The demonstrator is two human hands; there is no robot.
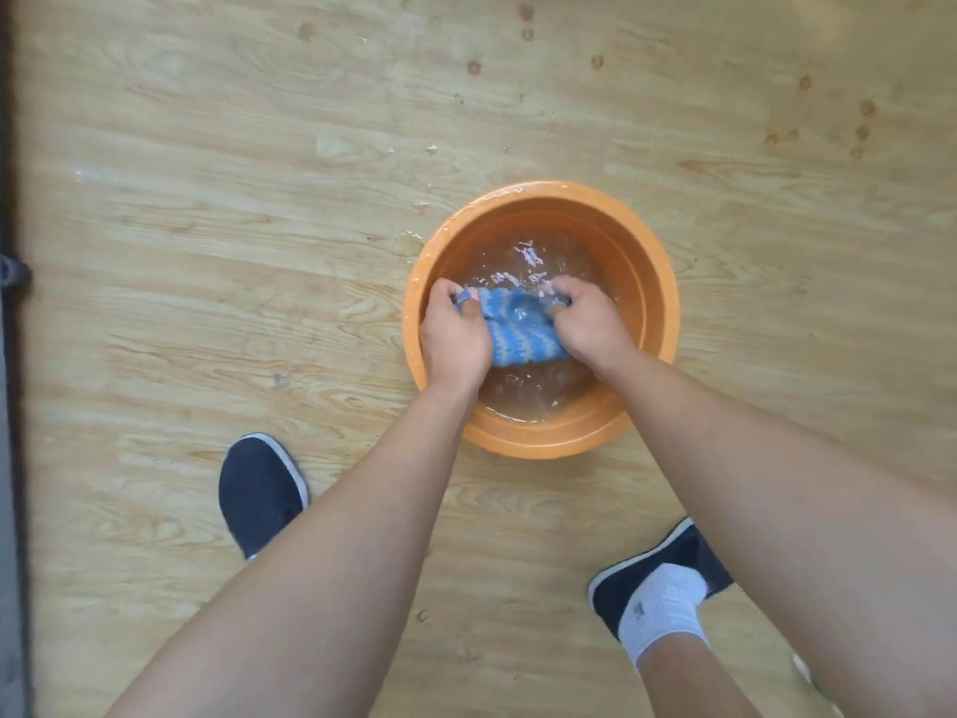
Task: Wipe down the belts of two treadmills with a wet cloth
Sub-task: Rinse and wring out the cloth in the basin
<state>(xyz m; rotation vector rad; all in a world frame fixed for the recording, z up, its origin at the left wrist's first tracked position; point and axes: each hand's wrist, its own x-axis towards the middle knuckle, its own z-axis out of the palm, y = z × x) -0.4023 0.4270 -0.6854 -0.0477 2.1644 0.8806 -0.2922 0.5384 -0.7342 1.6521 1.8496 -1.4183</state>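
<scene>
Holds a blue striped cloth [523, 331] low inside an orange basin [658, 282], just above and partly in the water [533, 253]. Curls the left hand [455, 336] round the cloth's left end, thumb laid over the top. Clenches the right hand [590, 323] on the right end, fingers buried in the fabric. Stretches the cloth between the two fists, long axis running left to right across the near half of the basin. Puts the cloth directly between both grips, so no reach is needed and neither hand is nearer than the other.

Looks like rinsing or wringing, a preparatory step, with the wiping itself probably not yet under way. Calls next, most likely, for opposite twists about that left-right axis, done over the basin so runoff falls back in.

Shows no treadmill or belt anywhere in view. Shows a pale wood-grain floor [259, 199] under everything, with splashes by the basin's far-left rim and round drip marks [862, 121] far right. Shows dark shoes [259, 489] near left and near right, and a white sock [668, 598] with a small grey logo, too small to read. Offers no other writing or brand.
</scene>
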